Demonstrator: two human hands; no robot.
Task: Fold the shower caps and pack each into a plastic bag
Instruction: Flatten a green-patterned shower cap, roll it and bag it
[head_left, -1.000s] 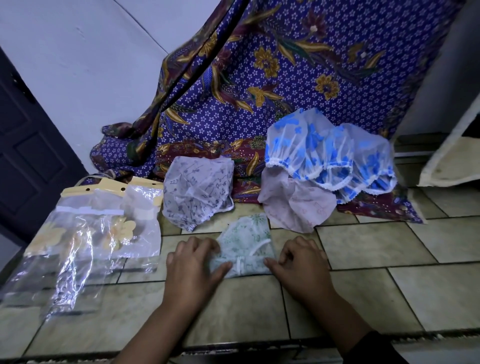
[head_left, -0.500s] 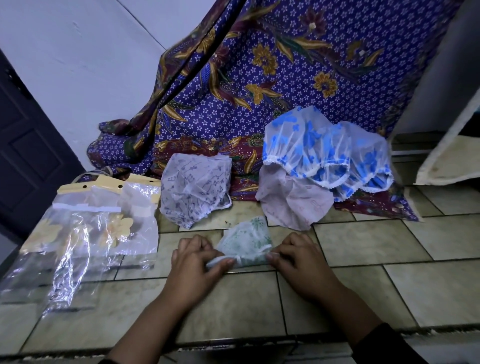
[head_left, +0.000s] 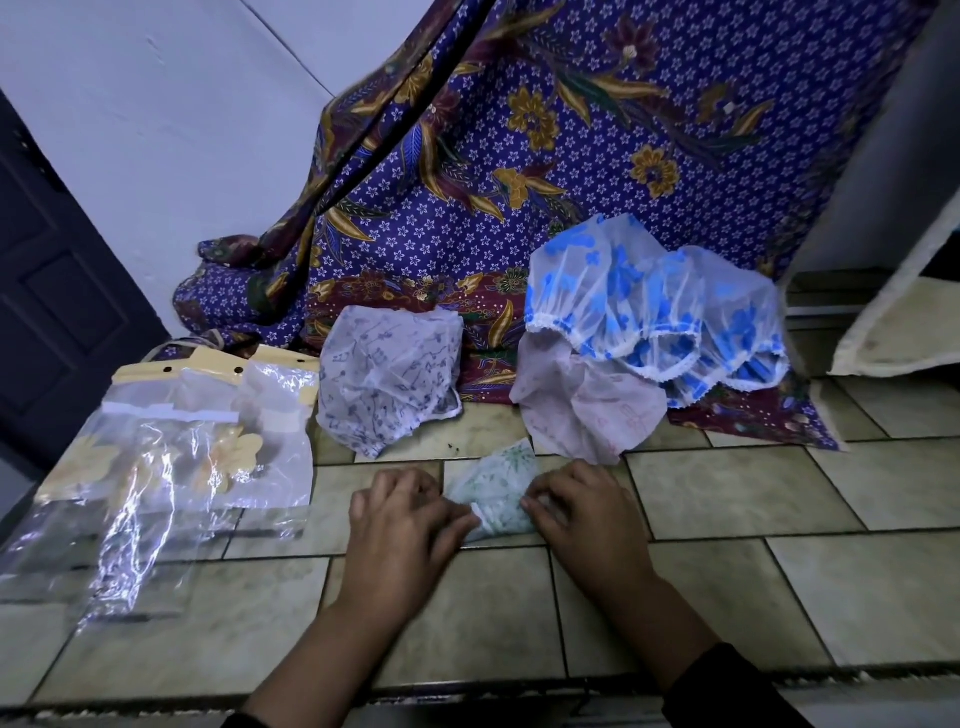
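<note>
While the little green shower cap (head_left: 498, 493) lies on the tiled counter (head_left: 779, 571), I have a hand on each side of it. The left hand (head_left: 400, 525) has its fingers curled, and its thumb and fingertips pinch the bunched left edge of the cap. The right hand (head_left: 582, 514) is curled too and pinches the right edge. The cap looks folded down small, with one pointy corner sticking out on its far side.

Left of the green cap, well apart from it, the clear plastic bags (head_left: 171, 457) with yellow tops lie in a loose pile. Behind the green cap and a bit left is a grey-print cap (head_left: 389, 384). Behind it and a bit right, quite near, is a pink cap (head_left: 587, 410). Farther back that way are the blue-flower caps (head_left: 654, 306), resting on the purple flower cloth (head_left: 571, 156). Those caps look puffy and loose.

I think the fold is nearly done and a bag comes next. Here is what could go wrong. The cap looks thin and slippery, and its stretchy rim will want to pop open. If I let one pinch go to reach for a bag, the fold may spring apart. The bags are see-through and piled up, so I might grab two at once or miss the opening. If the folded cap is too fat, it may jam at the mouth of the bag.
</note>
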